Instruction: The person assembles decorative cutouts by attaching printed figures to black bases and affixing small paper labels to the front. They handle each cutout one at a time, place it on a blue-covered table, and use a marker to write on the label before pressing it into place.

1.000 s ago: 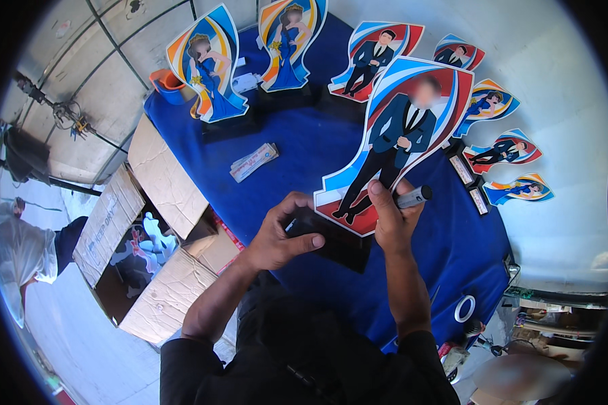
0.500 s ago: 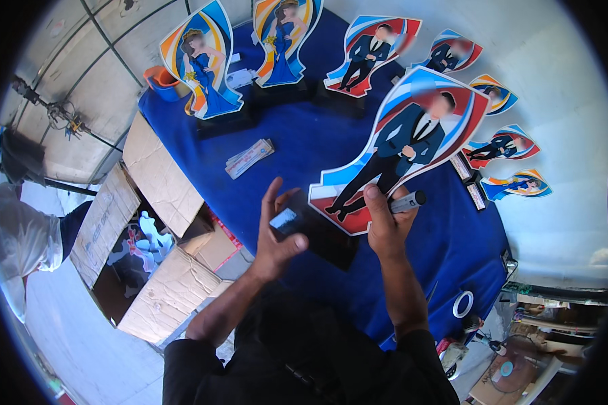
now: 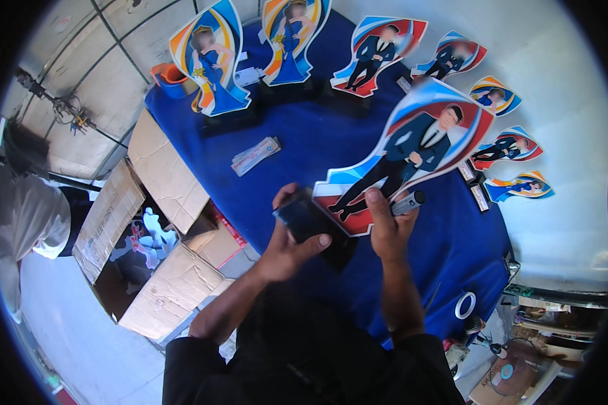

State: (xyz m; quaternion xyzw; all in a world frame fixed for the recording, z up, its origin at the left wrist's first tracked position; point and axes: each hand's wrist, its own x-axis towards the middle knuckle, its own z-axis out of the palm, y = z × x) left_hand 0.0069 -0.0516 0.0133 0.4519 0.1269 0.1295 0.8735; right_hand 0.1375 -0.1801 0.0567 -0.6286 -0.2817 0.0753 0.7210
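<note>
A flat cut-out trophy [image 3: 405, 152] with a dark-suited figure on red, white and blue swirls is held tilted over the table. My left hand [image 3: 287, 246] is closed around its black base [image 3: 305, 214], thumb along the near side. With the thumb in front, my right hand [image 3: 388, 236] grips the plaque's lower right edge. A grey marker pen [image 3: 409, 202] with a dark end is also tucked in that hand, pointing up to the right. The fingers behind the plaque are hidden.
Several similar trophies [image 3: 290, 44] stand along the far and right edges of the blue-covered table [image 3: 209, 152]. Printed strips [image 3: 255, 156] lie left of centre, a tape roll [image 3: 465, 305] near right. An open cardboard box [image 3: 172, 290] stands left, near another person [image 3: 37, 216].
My left hand has gone from spread fingers beside the base to wrapped around it. The pale patch seen there is now out of sight. The trophy has shifted slightly right.
</note>
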